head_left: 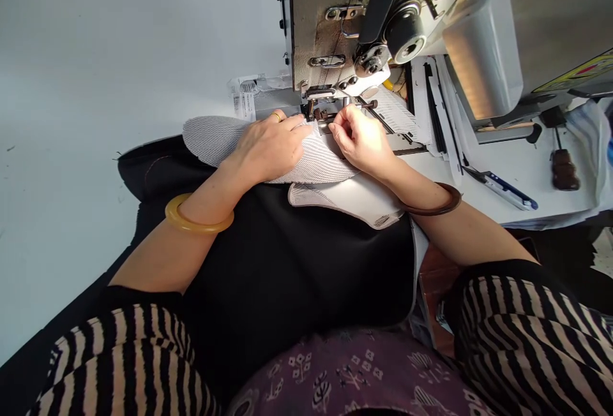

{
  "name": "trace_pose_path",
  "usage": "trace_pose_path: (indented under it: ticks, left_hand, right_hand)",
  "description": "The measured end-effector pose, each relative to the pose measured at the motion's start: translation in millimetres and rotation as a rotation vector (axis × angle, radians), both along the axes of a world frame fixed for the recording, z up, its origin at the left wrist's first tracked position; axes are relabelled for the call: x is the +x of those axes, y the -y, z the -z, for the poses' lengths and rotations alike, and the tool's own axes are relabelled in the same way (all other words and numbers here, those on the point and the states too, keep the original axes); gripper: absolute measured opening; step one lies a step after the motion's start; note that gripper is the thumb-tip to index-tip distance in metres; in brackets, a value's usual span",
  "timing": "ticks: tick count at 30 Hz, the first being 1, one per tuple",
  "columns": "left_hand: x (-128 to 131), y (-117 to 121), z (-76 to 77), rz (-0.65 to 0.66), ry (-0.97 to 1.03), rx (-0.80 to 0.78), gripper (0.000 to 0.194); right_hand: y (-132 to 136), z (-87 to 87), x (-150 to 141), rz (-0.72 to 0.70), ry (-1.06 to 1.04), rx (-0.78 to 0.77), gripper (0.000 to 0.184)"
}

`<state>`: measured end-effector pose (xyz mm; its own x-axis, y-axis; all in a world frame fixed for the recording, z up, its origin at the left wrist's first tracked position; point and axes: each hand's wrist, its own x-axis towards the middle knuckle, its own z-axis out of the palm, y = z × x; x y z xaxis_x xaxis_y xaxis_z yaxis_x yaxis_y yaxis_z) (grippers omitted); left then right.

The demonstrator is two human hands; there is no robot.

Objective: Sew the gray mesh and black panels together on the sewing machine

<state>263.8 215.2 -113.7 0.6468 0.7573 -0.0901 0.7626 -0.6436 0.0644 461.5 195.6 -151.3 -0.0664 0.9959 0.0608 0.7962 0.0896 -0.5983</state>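
A piece of grey-white mesh fabric (215, 138) lies partly under the presser foot of the sewing machine (320, 33). My left hand (268, 148) is on top of it, fingers bent and gripping it close to the needle area (310, 110). Just right of the needle, my right hand (361, 138) is closed in a pinch, thumb against forefinger, above the fabric's right part. What the pinch holds is too small to make out. Below my right wrist lies a white shaped piece with a mesh edge (345, 199). Black cloth (287, 250) spreads under both pieces and over my lap.
On the white table (71, 84), a clear packet with a barcode label (246, 100) lies behind my left hand. To the right are strips of material (438, 110), a blue-handled cutter (510, 193) and a brown-handled tool (564, 170). A translucent plastic container (493, 52) hangs by the machine head.
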Motion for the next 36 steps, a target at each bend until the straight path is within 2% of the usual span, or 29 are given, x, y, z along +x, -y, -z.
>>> trace_pose_path:
  ticks: [4, 9, 17, 22, 25, 28, 30, 33, 36]
  left_hand:
    - [0, -1, -1.1, -0.01, -0.002, -0.014, 0.043]
    - [-1, -1, 0.2, -0.012, -0.002, -0.013, 0.043]
    - [0, -1, 0.5, -0.003, -0.001, 0.002, 0.044]
    - [-1, 0, 2.9, 0.014, 0.028, 0.032, 0.046]
    - [-2, 1, 5.2, 0.035, 0.064, 0.053, 0.05]
    - [-2, 1, 5.6, 0.045, 0.055, 0.048, 0.05]
    - [-2, 1, 4.6, 0.044, 0.029, 0.054, 0.048]
    - [-1, 0, 2.6, 0.05, -0.007, 0.054, 0.048]
    - [-1, 0, 2.2, 0.049, -0.008, 0.045, 0.047]
  right_hand:
    - [1, 1.3, -1, -0.007, -0.143, 0.011, 0.014]
    - [0, 7.7, -2, -0.021, -0.436, -0.053, 0.023]
    - [-2, 7.9, -2, -0.054, -0.517, -0.09, 0.034]
    - [-3, 9.2, -3, -0.088, -0.514, -0.085, 0.027]
    - [-2, 9.1, -4, -0.118, -0.468, -0.142, 0.022]
    - [-1, 4.7, -5, -0.145, -0.466, -0.167, 0.028]
    - [-2, -0.5, -4, -0.06, -0.56, -0.139, 0.039]
    - [-4, -9.8, -2, 0.161, -0.747, -0.176, 0.059]
    - [-6, -16.5, -2, 0.211, -0.78, -0.259, 0.07]
